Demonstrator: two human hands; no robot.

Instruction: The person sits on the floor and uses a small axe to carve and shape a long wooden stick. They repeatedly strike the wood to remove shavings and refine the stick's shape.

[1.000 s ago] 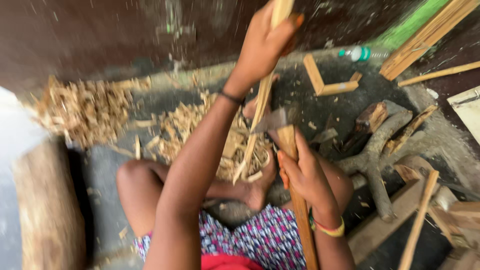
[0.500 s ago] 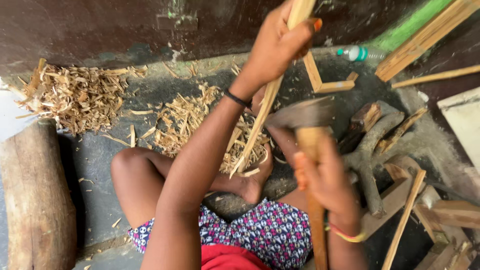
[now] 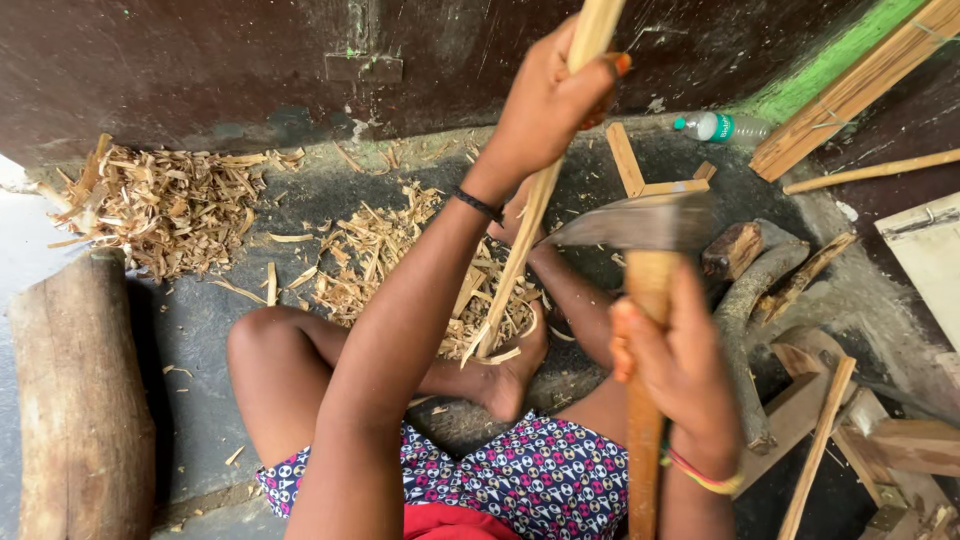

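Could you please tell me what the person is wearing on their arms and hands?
Both arms are bare, without sleeves. The left hand has a thin black band at the wrist and orange polish on a nail. The right hand has a bangle striped yellow, red and green at its wrist.

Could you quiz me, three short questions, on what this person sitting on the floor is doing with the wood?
1. True or false: the left hand grips a long wooden stick.
2. Which tool does the right hand hold: A saw, B hatchet, C drill?
3. What lies heaped on the floor around the stick's lower end?

Key: 1 true. 2 B. 3 wood shavings.
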